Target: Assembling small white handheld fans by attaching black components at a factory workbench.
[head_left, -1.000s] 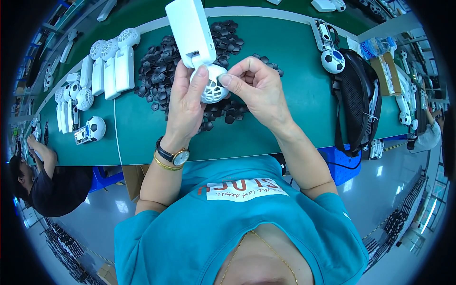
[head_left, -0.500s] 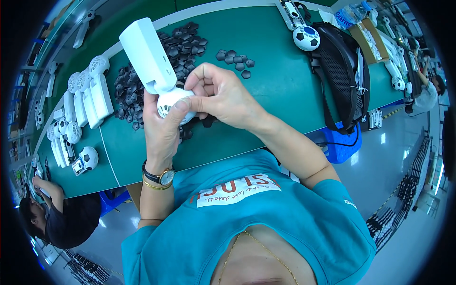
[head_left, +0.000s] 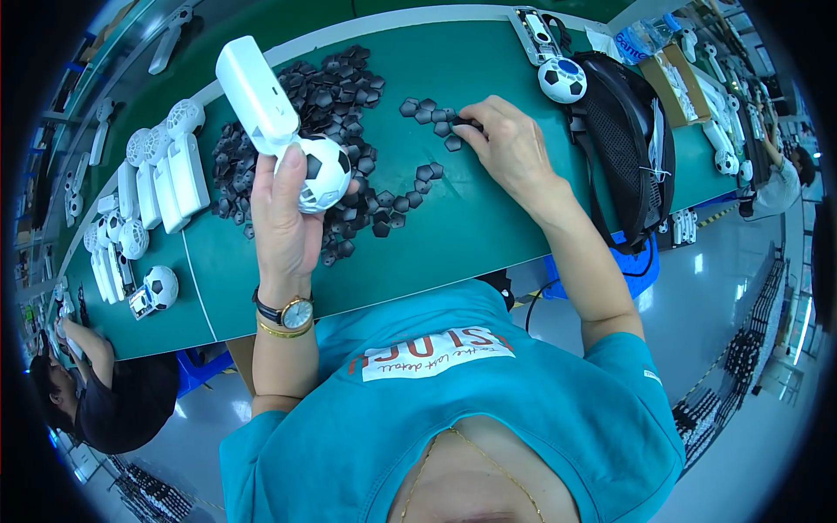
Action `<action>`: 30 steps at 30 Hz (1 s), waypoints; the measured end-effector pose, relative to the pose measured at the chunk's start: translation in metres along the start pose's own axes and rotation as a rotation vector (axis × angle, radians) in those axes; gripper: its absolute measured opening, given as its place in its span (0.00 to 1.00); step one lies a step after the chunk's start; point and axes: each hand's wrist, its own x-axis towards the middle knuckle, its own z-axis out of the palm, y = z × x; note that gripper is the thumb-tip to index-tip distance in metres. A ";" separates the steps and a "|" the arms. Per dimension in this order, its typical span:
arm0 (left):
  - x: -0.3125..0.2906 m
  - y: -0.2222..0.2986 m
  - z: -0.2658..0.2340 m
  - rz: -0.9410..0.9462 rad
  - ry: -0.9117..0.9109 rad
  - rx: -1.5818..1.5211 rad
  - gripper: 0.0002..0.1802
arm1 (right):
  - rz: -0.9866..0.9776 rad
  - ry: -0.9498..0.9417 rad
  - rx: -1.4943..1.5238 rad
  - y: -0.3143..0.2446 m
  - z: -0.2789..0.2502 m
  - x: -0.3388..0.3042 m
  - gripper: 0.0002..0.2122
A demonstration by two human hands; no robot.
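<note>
My left hand (head_left: 283,218) is closed around a white device made of a long rounded box (head_left: 255,91) joined to a ball (head_left: 327,179). The ball carries black pentagons like a soccer ball, and its lower part has openings in it. The device is raised over the table with its box tilted up to the left. Farther right, the fingertips of my right hand (head_left: 514,152) are pinched on a black pentagon piece (head_left: 462,122), partly hidden by the fingers. That piece lies at the edge of a small group of loose pentagon pieces (head_left: 425,113).
A big heap of black pentagon pieces (head_left: 336,96) covers the table behind my left hand. Several white devices (head_left: 183,183) lie at left, near a soccer-ball device (head_left: 160,288). At right are a black backpack (head_left: 619,131), a cardboard box (head_left: 676,87) and a water bottle (head_left: 645,39). Another person (head_left: 122,392) sits at left.
My right hand has left the ball and moved right to the small group of pentagon pieces. The ball has turned, showing black pentagons. My left hand still holds the device.
</note>
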 end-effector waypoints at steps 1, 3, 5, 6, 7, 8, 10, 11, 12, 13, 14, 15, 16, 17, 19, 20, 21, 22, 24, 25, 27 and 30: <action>0.000 0.000 0.002 0.008 -0.002 0.024 0.25 | -0.002 -0.001 0.002 -0.001 -0.001 0.001 0.06; 0.001 0.000 0.002 0.014 0.006 0.017 0.24 | -0.042 -0.075 -0.136 -0.004 0.001 0.006 0.06; 0.001 0.000 0.003 0.016 0.014 -0.002 0.24 | -0.072 -0.110 -0.196 -0.009 0.001 0.011 0.05; 0.002 -0.001 0.004 0.024 0.023 0.004 0.24 | -0.055 -0.147 -0.246 -0.013 -0.001 0.012 0.05; 0.001 -0.002 0.006 0.025 0.030 -0.011 0.24 | -0.041 -0.187 -0.299 -0.016 -0.004 0.013 0.04; 0.001 -0.003 0.007 0.026 0.037 -0.026 0.23 | -0.027 -0.226 -0.353 -0.018 -0.005 0.015 0.04; 0.001 -0.002 0.005 0.033 0.052 -0.038 0.23 | -0.036 -0.242 -0.378 -0.014 -0.006 0.020 0.05; 0.001 -0.001 0.004 0.027 0.054 -0.035 0.23 | -0.033 -0.258 -0.409 -0.012 -0.006 0.023 0.05; 0.001 0.000 0.003 0.019 0.053 -0.034 0.23 | -0.027 -0.274 -0.442 -0.012 -0.007 0.026 0.06; 0.001 0.001 0.002 0.011 0.051 -0.032 0.22 | -0.032 -0.274 -0.439 -0.015 -0.009 0.027 0.06; 0.002 0.000 0.002 0.017 0.060 -0.033 0.22 | 0.033 -0.205 -0.151 -0.021 -0.013 0.029 0.06; 0.002 0.000 0.003 0.013 0.071 -0.058 0.22 | 0.099 -0.137 0.138 -0.028 -0.018 0.029 0.06; 0.003 -0.001 0.004 0.008 0.081 -0.081 0.22 | 0.165 -0.069 0.428 -0.034 -0.022 0.029 0.06; 0.003 -0.001 0.007 0.000 0.084 -0.106 0.22 | 0.162 -0.071 0.428 -0.045 -0.026 0.027 0.06; 0.004 -0.001 0.014 -0.006 0.087 -0.123 0.21 | 0.413 -0.081 1.007 -0.078 -0.026 0.022 0.07; 0.003 0.000 0.017 -0.014 0.093 -0.132 0.21 | 0.412 -0.082 1.010 -0.092 -0.021 0.017 0.07; 0.003 0.000 0.019 -0.022 0.098 -0.140 0.21 | 0.397 -0.064 1.134 -0.105 -0.013 0.011 0.06; 0.003 -0.001 0.020 -0.022 0.098 -0.138 0.21 | 0.381 -0.044 1.257 -0.114 -0.005 0.008 0.06; 0.004 -0.003 0.019 -0.005 0.098 -0.149 0.20 | 0.352 0.006 1.223 -0.122 0.009 0.006 0.06; 0.004 -0.004 0.019 0.005 0.099 -0.155 0.20 | 0.323 0.054 1.187 -0.125 0.015 0.005 0.06; 0.002 -0.005 0.022 0.020 0.124 -0.152 0.20 | 0.293 0.100 1.150 -0.126 0.020 0.004 0.06; 0.000 -0.006 0.025 0.050 0.172 -0.150 0.20 | 0.281 0.104 1.051 -0.126 0.022 0.003 0.06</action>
